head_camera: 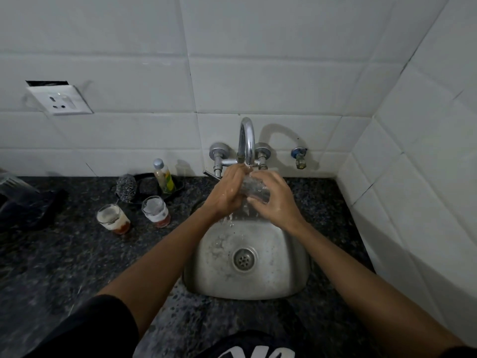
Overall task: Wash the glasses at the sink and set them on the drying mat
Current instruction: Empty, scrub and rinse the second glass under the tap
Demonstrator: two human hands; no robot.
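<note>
Both hands meet under the tap (pixel 246 140) at twelve o'clock of the sink (pixel 296 267), with water running over them. The right hand (pixel 275 198) curls its fingers around a clear glass (pixel 254 191) lying tilted on its side, and the left hand (pixel 228 192) works at the glass's mouth end; its fingers look tucked against or into the opening, though spray and glare make it hard to be sure. So one glass is mid-rinse, held above the basin and not yet set down.

On the dark counter (pixel 64 267) at nine o'clock from the sink stand two more glasses, the nearer glass (pixel 156 211) and the farther glass (pixel 113 219), both upright with reddish residue at the bottom and a pale film higher up; by that look they are unwashed. Behind them, toward ten o'clock, sit a scrubber (pixel 126 187) and a small bottle (pixel 164 178) on a dark tray. A dark cloth-like shape (pixel 31 208) at the far left edge may be the drying mat. By this reckoning the task is early: one glass in hand, two waiting.
</note>
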